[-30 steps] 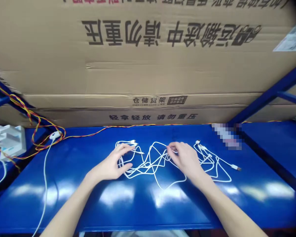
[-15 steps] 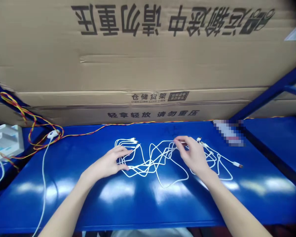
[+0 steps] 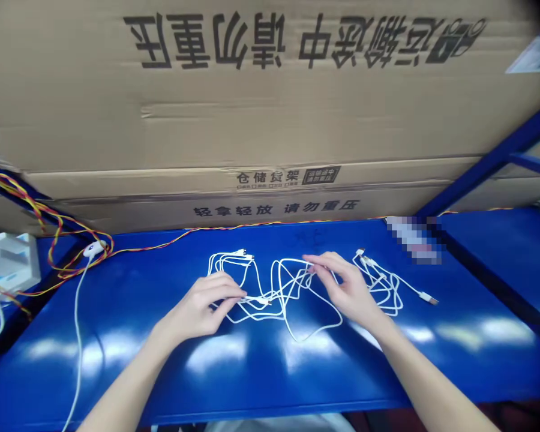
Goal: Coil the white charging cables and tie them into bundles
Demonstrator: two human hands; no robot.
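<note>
The left hand [image 3: 197,310] is held curved and narrow over the left part of a loose tangle of white charging cables [image 3: 323,333], its fingertips laid against the strands beside a small connector [image 3: 263,300]. The right hand [image 3: 347,289] is narrowed too, with its fingers [image 3: 321,261] reaching onto the upper loops; whether either hand grips a strand cannot be told. The tangle is spread across a blue steel shelf [image 3: 270,384], between the hands and beyond them, and a USB plug [image 3: 427,297] is left lying at its right end. Further left, a twisted red-and-yellow wire [image 3: 148,243] is laid along the shelf's back edge, near a white cable [image 3: 77,360] and a white box [image 3: 11,261] – a cardboard carton [image 3: 252,120] stands behind.
</note>
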